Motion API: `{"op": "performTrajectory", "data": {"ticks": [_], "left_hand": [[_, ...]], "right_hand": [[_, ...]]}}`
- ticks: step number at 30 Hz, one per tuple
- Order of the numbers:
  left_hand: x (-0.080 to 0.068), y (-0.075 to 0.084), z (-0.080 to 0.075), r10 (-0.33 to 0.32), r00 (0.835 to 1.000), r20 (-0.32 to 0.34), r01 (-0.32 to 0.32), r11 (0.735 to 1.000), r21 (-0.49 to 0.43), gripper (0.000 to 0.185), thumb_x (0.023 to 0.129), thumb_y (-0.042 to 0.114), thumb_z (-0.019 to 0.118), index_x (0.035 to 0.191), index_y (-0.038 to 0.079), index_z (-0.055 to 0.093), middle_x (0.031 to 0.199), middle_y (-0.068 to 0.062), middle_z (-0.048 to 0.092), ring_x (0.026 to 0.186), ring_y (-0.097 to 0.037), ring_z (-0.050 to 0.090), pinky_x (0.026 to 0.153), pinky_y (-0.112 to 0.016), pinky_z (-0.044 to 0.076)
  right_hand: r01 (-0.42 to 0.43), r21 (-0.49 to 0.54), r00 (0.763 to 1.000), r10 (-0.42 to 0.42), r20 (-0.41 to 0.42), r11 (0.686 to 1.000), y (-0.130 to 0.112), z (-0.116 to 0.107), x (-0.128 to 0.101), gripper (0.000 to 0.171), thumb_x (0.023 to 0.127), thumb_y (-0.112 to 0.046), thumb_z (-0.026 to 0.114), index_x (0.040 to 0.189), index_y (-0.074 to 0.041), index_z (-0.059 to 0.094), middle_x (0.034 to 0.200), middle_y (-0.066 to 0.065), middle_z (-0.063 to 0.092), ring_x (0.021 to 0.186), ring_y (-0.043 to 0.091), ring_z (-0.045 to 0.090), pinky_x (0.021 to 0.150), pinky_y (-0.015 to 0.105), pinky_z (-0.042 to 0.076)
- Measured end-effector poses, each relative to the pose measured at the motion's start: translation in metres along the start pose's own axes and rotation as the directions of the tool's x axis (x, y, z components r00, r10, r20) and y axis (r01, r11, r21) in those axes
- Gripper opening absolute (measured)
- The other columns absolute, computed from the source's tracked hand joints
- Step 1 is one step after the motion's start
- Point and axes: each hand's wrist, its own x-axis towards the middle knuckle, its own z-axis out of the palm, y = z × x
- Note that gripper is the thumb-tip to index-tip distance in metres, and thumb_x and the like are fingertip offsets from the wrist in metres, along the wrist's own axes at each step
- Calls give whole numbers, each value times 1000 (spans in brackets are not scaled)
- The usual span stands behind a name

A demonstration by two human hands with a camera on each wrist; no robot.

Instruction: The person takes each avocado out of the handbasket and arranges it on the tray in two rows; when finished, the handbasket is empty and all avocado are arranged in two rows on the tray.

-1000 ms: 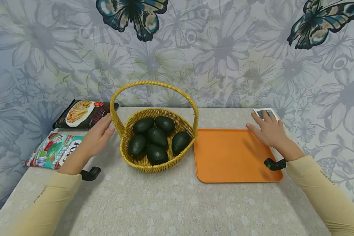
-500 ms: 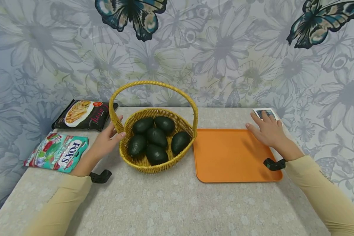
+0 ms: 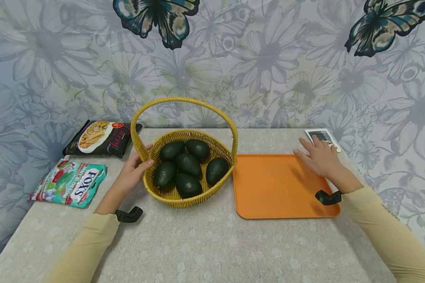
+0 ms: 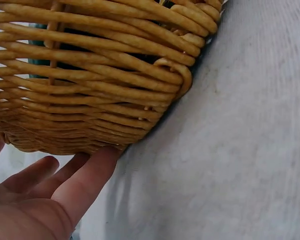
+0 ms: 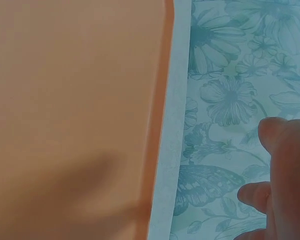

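The head view takes in the whole yellow wicker basket (image 3: pixel 184 203) with six dark green avocados (image 3: pixel 188 165) inside, standing upright on the pale table (image 3: pixel 198 243); the left wrist view shows instead its outer wall up close, brownish strands in rows with narrow gaps between; a tall hooped handle (image 3: pixel 184 99) arches over it. The basket lies against the fingers of the left hand (image 3: pixel 129 175), which is spread wide at its left side, thumb by the rim near the handle's foot, fingers stretched to the wicker. To the basket's right, just beside it, is an orange tray (image 3: pixel 276 188); the right hand (image 3: pixel 324 159) is loosely spread over its far right corner, fingers near a white device (image 3: pixel 326 136); whether they touch it I cannot tell. On the left lie a black packet (image 3: pixel 118 141) and, nearer, a green FOX'S bag (image 3: pixel 81 184).
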Motion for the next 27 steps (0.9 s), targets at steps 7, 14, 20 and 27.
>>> {"op": "performTrajectory", "data": {"ticks": [7, 14, 20, 27], "left_hand": [[-1, -4, 2, -25, 1000, 7, 25, 996, -83, 54, 106, 13, 49, 158, 10, 33, 149, -21, 40, 112, -3, 52, 85, -17, 52], [-1, -9, 3, -20, 1000, -2, 20, 994, -103, 52, 106, 13, 50, 156, 13, 37, 137, -6, 47, 109, -3, 54, 84, -19, 52], [0, -10, 4, -26, 1000, -9, 25, 995, -100, 52, 106, 15, 49, 157, 16, 37, 137, -4, 47, 110, -4, 53, 85, -19, 51], [0, -11, 4, -22, 1000, -17, 21, 996, -91, 51, 106, 16, 49, 156, 17, 38, 145, -13, 45, 114, -3, 52, 87, -16, 49]], "right_hand": [[-6, -6, 1000, 6, 15, 1000, 1, 2, 1, 78, 106, -61, 27, 160, -5, 27, 161, 41, 9, 142, 69, 16, 111, 82, 10], [2, -3, 1000, -2, 28, 1000, -2, 1, -1, 78, 106, -61, 28, 160, -4, 27, 161, 41, 9, 143, 67, 16, 110, 83, 10], [25, -1, 1000, -25, 7, 1000, -3, -3, 0, 77, 107, -60, 29, 161, -5, 26, 161, 41, 10, 144, 64, 17, 110, 81, 13], [56, 34, 998, -56, -15, 998, -7, -3, 0, 77, 107, -58, 33, 161, -4, 24, 160, 43, 12, 143, 65, 20, 110, 80, 19]]}}
